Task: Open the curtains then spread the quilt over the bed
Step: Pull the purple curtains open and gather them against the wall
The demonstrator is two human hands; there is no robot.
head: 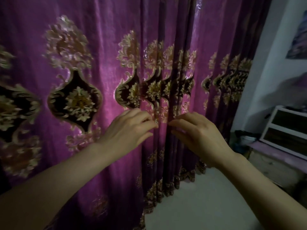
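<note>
Purple curtains with gold and dark floral medallions fill the view and hang drawn together. The left curtain (103,67) is fairly flat; the right curtain (214,47) hangs in deep folds. My left hand (127,128) and my right hand (196,131) reach to the folds where the two curtains meet. The fingertips of both hands touch the fabric edges, fingers curled but not clearly clamped on the cloth. No bed or quilt is in view.
A pale floor (204,201) shows below the curtain hem at the lower right. A white shelf unit (285,130) stands against the white wall (269,67) on the right, with dim clutter beneath it. The room is dark.
</note>
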